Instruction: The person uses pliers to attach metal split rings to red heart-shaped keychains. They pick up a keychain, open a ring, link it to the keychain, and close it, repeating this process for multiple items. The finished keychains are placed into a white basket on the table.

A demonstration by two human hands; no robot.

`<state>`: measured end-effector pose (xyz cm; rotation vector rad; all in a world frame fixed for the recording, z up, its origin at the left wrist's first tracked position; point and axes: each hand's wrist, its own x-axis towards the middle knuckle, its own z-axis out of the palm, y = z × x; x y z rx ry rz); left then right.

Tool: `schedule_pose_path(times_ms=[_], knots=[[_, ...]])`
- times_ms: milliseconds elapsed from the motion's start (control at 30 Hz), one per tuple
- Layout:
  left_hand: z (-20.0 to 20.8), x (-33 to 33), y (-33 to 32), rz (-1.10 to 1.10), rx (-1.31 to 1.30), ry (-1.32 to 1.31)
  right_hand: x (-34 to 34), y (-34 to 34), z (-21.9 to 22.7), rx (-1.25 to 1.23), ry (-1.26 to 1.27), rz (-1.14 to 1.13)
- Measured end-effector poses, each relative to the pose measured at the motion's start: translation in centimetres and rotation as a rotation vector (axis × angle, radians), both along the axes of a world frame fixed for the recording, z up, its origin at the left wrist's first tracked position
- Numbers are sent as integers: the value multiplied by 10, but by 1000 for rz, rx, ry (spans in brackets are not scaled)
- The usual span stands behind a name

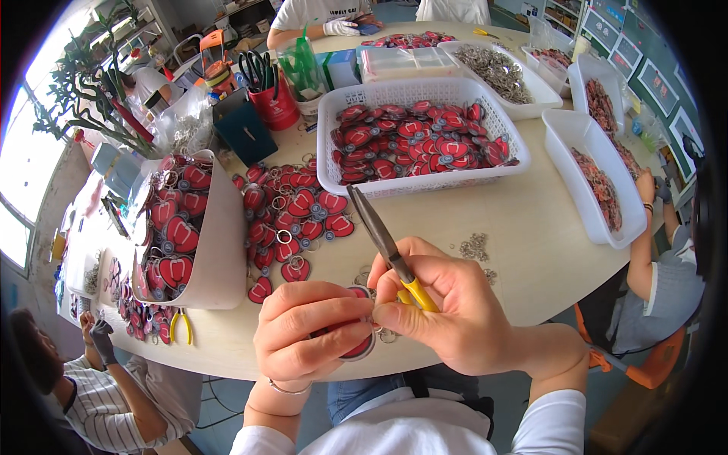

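Above the near edge of a pale surface (523,212), the left hand (307,334) has its grip pinched around a red charm (359,349); the right hand (466,315) has its grip clamped on yellow-handled pliers (377,233), tips pointing away; beyond, a white basket (327,161) holds more charms.

bin (227,254) left of pliers (384,243), basket (432,184) behind

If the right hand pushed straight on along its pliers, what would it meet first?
Likely the white basket: its near left corner lies in line with the pliers, though depth is unclear.
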<state>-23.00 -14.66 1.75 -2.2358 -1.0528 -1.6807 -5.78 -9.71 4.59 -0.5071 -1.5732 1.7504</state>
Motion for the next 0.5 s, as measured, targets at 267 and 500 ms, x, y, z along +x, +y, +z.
schedule_pose_path(times_ms=[267,500], knots=[[1,1,-2,33,7,4,1,3,6,25,-64,63],[4,-1,-2,-136,-216,-241,6,35,33,771,-365,182]])
